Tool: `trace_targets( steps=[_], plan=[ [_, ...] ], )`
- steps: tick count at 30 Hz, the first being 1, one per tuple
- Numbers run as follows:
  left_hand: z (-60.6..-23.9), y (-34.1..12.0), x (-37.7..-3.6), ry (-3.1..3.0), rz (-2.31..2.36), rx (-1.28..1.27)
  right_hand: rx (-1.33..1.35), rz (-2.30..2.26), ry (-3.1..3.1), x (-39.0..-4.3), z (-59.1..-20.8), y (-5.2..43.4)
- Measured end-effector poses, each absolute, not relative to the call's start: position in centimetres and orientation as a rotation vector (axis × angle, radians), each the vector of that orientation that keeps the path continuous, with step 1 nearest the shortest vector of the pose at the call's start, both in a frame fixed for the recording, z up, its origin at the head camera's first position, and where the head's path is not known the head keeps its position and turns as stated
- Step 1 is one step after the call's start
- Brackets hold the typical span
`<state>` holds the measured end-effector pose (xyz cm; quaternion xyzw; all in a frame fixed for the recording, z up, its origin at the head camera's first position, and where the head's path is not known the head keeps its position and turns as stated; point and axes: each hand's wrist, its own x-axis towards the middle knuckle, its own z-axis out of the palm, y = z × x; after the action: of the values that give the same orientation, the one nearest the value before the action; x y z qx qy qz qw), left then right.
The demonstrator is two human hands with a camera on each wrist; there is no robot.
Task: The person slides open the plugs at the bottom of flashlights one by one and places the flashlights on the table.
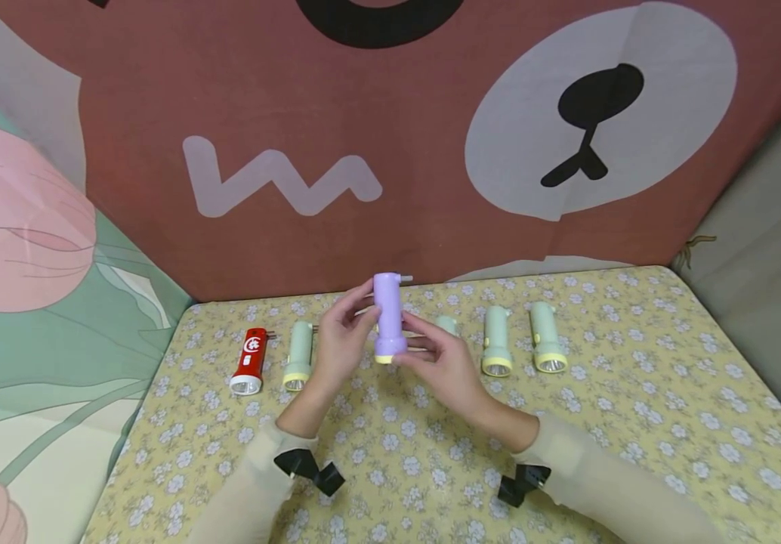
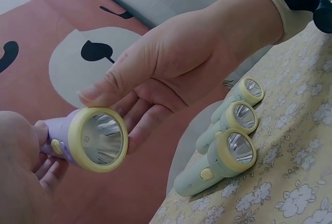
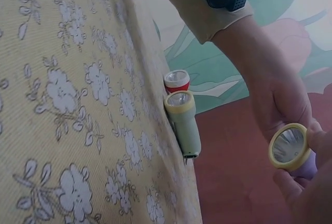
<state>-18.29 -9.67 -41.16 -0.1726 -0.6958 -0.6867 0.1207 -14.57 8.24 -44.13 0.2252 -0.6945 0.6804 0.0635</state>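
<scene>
A purple flashlight [image 1: 390, 313] with a yellow rim is held up above the table between both hands. Its lens end points down towards me, and a short plug sticks out sideways at its top. My left hand [image 1: 343, 336] grips the body from the left, thumb along the side. From the right, my right hand [image 1: 441, 363] pinches the head near the yellow rim. The left wrist view shows the lens [image 2: 102, 139] and a small yellow switch [image 2: 56, 146] on the side. A green flashlight [image 1: 446, 324] is partly hidden behind the right hand.
Left of the hands lie a red flashlight [image 1: 251, 361] and a green flashlight [image 1: 298, 355]. Two more green flashlights, one nearer [image 1: 496, 340] and one farther right [image 1: 547, 337], lie on the flowered tablecloth [image 1: 418, 468]. A printed cloth [image 1: 418, 234] hangs behind the table.
</scene>
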Motion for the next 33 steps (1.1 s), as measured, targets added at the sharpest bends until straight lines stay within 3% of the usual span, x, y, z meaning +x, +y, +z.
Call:
trace_targets(
  steps=[33],
  plan=[
    [-45.9, -13.5, -19.7, -2.221, -2.088, 0.003, 0.492, 2.073, -2.393, -17.0, -46.5, 3.3]
  ],
)
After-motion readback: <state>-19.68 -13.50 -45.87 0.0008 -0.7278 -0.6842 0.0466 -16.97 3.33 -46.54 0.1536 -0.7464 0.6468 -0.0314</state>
